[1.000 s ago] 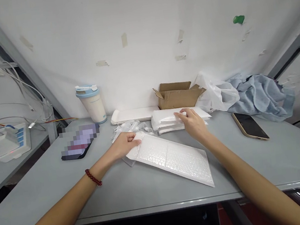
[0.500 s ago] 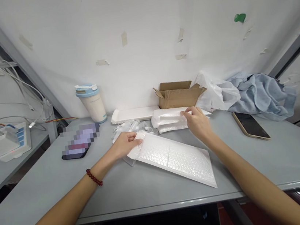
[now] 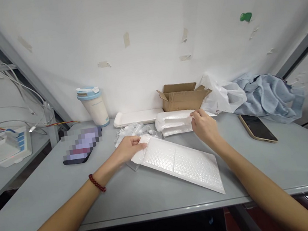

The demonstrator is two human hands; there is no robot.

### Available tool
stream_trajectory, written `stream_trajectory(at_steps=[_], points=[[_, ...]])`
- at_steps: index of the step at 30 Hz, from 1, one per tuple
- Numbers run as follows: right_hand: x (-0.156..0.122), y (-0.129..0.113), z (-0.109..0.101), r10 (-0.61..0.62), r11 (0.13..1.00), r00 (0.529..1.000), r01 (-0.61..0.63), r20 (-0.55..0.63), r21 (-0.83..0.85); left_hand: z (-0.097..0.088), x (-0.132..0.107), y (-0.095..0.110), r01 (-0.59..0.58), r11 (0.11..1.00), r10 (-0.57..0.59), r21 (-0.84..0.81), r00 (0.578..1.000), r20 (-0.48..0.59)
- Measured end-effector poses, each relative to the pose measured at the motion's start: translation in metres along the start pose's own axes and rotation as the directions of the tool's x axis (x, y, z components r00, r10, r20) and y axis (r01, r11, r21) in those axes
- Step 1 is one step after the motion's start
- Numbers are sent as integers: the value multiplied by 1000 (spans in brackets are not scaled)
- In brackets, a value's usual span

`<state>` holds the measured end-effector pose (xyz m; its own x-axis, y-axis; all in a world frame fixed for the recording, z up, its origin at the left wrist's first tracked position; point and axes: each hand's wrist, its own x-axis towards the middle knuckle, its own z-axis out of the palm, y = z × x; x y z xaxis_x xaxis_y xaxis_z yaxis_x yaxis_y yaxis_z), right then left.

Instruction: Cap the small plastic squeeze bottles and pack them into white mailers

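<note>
My left hand [image 3: 131,148] pinches the flap end of a white bubble mailer [image 3: 181,161], thumb on top. The mailer slants down to the right, its far end near the table's front edge. My right hand [image 3: 204,124] has its fingers closed on the right end of a small pile of folded white bubble mailers [image 3: 173,119]; its fingertips are partly hidden. Beside and partly behind my left hand lies a heap of clear plastic pieces with thin white cords [image 3: 135,129], too jumbled to name.
Along the wall stand a cup [image 3: 93,106], a flat white tray [image 3: 138,116], an open cardboard box [image 3: 184,98], a plastic bag [image 3: 221,91] and blue cloth [image 3: 267,95]. Phones lie at left [image 3: 85,143] and right [image 3: 258,128]. A power strip [image 3: 18,144] sits on the left surface.
My right hand's fingers have shifted slightly to the right along the pile of folded mailers. My left hand still holds the bubble mailer, almost in place.
</note>
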<state>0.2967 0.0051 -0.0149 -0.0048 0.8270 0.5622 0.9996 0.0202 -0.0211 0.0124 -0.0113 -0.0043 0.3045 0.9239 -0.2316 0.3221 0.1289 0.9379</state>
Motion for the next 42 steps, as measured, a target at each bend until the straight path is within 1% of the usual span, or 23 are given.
stream_trajectory(at_steps=[2,3,4,5,6,7,8,10,11,13,16,19,22,29,34,38,40,42], points=[[-3,-6,-7,-39,998,997,42,-59,54,1,-2,2,24,998,-25,-53,1000,-11],[-6,-10,-12,-94,988,993,101,-72,114,2,-2,3,29,996,-31,-81,999,-18],[-9,-15,-17,-184,961,981,193,-63,200,3,-3,3,28,994,-31,-109,999,-28],[-12,-21,-22,-296,905,955,289,-27,311,4,-4,3,22,991,-27,-134,999,-40],[-16,-27,-27,-402,835,915,353,30,423,6,-4,3,10,988,-18,-153,999,-49],[-20,-34,-31,-495,768,863,383,97,514,8,-5,3,-5,986,-5,-167,998,-56],[-25,-41,-34,-557,722,818,391,144,571,10,-6,3,-20,984,10,-177,998,-57],[-33,-53,-37,-625,681,758,414,186,604,16,-8,1,-41,980,36,-193,999,-31],[-37,-57,-37,-642,683,737,425,211,594,18,-9,1,-46,978,46,-202,999,-7],[-42,-63,-35,-656,695,712,441,250,568,23,-10,-2,-51,972,64,-229,997,47],[-46,-66,-34,-649,710,711,438,271,551,26,-9,-6,-62,967,92,-245,989,115],[-46,-66,-33,-644,704,726,440,240,557,26,-8,-9,-98,975,132,-202,978,162],[-46,-67,-34,-656,684,727,462,201,564,25,-8,-10,-141,980,166,-143,969,182],[-45,-67,-37,-668,661,730,490,147,569,24,-8,-8,-180,981,188,-71,972,141],[-46,-68,-39,-684,625,724,514,94,587,25,-6,-12,-194,981,192,14,978,78],[-46,-69,-39,-683,626,727,531,74,571,24,-3,-14,-223,973,219,55,973,69],[-45,-69,-40,-678,632,732,528,74,567,20,-3,-10,-225,967,219,117,974,64],[-44,-67,-42,-668,641,740,523,74,562,11,-5,-3,-219,955,208,199,975,76]])
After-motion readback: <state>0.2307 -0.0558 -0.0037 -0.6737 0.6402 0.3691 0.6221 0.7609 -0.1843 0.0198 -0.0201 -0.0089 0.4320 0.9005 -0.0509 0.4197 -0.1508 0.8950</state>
